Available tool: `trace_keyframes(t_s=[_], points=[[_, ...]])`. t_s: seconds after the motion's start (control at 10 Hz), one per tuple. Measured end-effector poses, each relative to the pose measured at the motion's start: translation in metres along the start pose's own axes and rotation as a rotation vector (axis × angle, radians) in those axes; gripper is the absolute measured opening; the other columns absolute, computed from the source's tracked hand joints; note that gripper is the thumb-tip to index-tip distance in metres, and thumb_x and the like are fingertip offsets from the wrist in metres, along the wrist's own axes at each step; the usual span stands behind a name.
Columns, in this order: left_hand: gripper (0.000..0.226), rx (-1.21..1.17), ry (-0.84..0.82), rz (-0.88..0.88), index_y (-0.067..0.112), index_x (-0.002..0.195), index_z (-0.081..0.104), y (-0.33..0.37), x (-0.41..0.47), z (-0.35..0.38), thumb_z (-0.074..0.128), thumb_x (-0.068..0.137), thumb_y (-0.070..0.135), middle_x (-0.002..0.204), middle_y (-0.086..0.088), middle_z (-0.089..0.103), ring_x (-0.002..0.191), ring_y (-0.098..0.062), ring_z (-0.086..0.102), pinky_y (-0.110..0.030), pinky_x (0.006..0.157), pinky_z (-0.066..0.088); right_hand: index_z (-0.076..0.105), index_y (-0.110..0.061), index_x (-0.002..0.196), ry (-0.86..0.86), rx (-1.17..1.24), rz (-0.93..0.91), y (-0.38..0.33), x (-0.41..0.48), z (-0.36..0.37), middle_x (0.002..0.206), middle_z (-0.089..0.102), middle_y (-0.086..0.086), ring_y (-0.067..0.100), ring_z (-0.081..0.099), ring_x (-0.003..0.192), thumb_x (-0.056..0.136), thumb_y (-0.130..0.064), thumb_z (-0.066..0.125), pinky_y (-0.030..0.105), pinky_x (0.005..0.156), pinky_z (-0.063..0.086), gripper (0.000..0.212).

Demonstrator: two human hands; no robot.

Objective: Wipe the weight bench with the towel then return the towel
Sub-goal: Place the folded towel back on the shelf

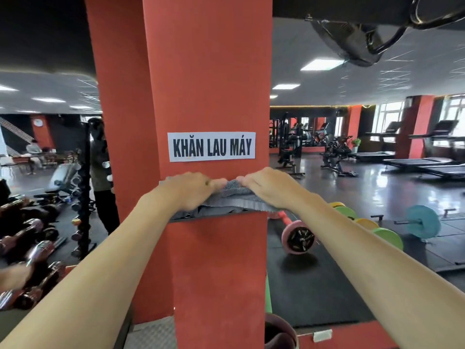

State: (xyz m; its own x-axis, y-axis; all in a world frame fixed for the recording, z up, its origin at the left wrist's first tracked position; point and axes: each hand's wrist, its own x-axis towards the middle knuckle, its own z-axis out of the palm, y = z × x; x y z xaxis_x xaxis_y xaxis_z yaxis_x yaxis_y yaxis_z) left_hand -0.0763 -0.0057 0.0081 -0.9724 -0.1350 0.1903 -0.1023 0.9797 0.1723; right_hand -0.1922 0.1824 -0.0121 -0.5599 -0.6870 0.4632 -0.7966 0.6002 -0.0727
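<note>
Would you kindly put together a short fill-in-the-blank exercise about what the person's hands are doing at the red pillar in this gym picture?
1. Both hands rest on a folded ____ towel lying on a small shelf.
2. The shelf is fixed to a ____ pillar.
3. The white sign sits directly ____ the towel.
4. The left hand and the right hand are both ____ the towel, not under it.

Missing words: grey; red; above; on top of

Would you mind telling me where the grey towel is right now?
In the head view, the grey towel lies on a small shelf on the red pillar, just below the white sign, with the left hand and right hand on it.
</note>
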Motion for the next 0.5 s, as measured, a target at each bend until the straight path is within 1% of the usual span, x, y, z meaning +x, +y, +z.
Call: trace_keyframes(t_s=[0.1, 0.2, 0.3, 0.4, 0.5], points=[[0.053, 0.197, -0.089, -0.009, 0.035, 0.156, 0.034, 0.005, -0.005, 0.015, 0.016, 0.108, 0.046, 0.156, -0.013, 0.047, 0.140, -0.035, 0.046, -0.045, 0.111, 0.039, 0.056, -0.028, 0.143, -0.090, -0.090, -0.049, 0.002, -0.014, 0.004, 0.137, 0.067, -0.002, 0.019, 0.060, 0.125, 0.112, -0.031, 0.031, 0.041, 0.100, 0.049, 0.041], [0.059, 0.209, 0.266, 0.039, 0.023, 0.141, 0.053, 0.018, -0.011, 0.021, 0.017, 0.102, 0.050, 0.133, -0.014, 0.062, 0.121, -0.036, 0.059, -0.046, 0.099, 0.048, 0.068, -0.037, 0.119, 0.052, 0.103, -0.005, 0.010, -0.034, -0.001, 0.124, 0.069, -0.014, 0.015, 0.059, 0.120, 0.109, -0.040, 0.036, 0.040, 0.099, 0.048, 0.034], [0.057, 0.053, 0.533, 0.208, 0.010, 0.139, 0.057, 0.047, -0.008, 0.031, 0.039, 0.104, 0.051, 0.143, -0.013, 0.060, 0.132, -0.033, 0.054, -0.045, 0.111, 0.039, 0.054, -0.018, 0.145, 0.210, 0.042, 0.066, 0.028, -0.061, -0.009, 0.155, 0.048, -0.001, 0.013, 0.030, 0.151, 0.104, -0.049, 0.044, 0.040, 0.122, 0.026, 0.053], [0.058, -0.009, 0.617, 0.452, 0.004, 0.145, 0.051, 0.090, -0.006, 0.044, 0.045, 0.104, 0.044, 0.153, -0.016, 0.051, 0.144, -0.033, 0.044, -0.046, 0.122, 0.030, 0.041, -0.014, 0.154, 0.296, -0.080, 0.125, 0.048, -0.104, -0.024, 0.163, 0.036, 0.000, 0.009, 0.014, 0.154, 0.097, -0.059, 0.052, 0.040, 0.125, 0.012, 0.073], [0.076, 0.048, 0.592, 0.605, 0.003, 0.152, 0.042, 0.140, 0.001, 0.058, 0.025, 0.100, 0.056, 0.162, -0.017, 0.039, 0.152, -0.032, 0.033, -0.049, 0.126, 0.022, 0.031, -0.012, 0.158, 0.306, -0.266, 0.278, 0.075, -0.161, -0.043, 0.167, 0.028, 0.001, 0.017, 0.012, 0.157, 0.091, -0.069, 0.053, 0.048, 0.127, 0.010, 0.091]])
